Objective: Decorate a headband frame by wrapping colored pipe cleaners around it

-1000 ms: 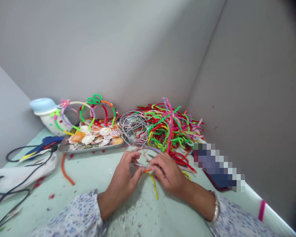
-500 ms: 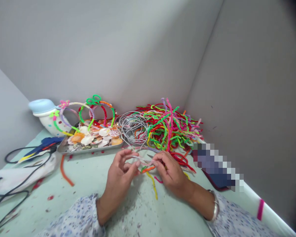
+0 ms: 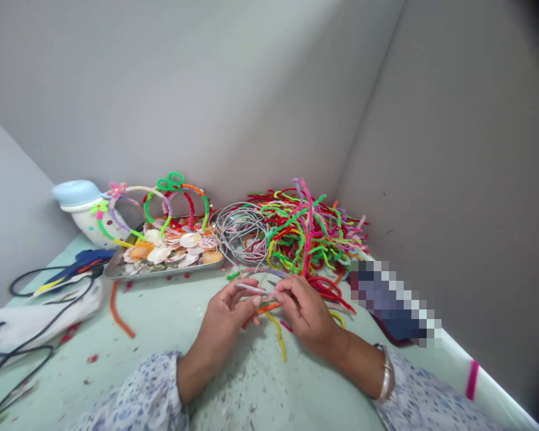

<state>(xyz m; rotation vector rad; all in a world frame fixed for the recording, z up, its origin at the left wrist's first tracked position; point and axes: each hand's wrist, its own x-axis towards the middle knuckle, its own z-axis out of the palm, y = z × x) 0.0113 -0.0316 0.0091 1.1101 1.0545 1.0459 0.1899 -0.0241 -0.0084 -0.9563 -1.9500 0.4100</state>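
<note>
Above the table, in the middle of the head view, both of my hands hold a thin pale whitish-pink strip (image 3: pixel 250 288) that looks like a pipe cleaner. My left hand (image 3: pixel 227 317) is closed, thumb against the fingers, with the strip lying across the fingertips. My right hand (image 3: pixel 309 314) pinches the strip's other end between thumb and index finger. A dark pointed tip shows beside the right fingers; what it belongs to is hidden. Orange (image 3: pixel 269 307) and yellow pipe cleaners (image 3: pixel 277 335) lie just beneath my hands on the table.
Behind are a metal tray of seashells (image 3: pixel 161 276), a coil of grey wire (image 3: pixel 242 233) and a heap of colourful pipe cleaners (image 3: pixel 309 233). Fuzzy headbands (image 3: pixel 191 209) stand at a white vase-like container (image 3: pixel 87 218). Black cables (image 3: pixel 49 347) lie left, a blurred-out phone-like object (image 3: pixel 399 335) right.
My left fingers have curled in and shifted slightly right along the pale strip, closer to my right hand. A green pipe cleaner end behind the left hand has come into view.
</note>
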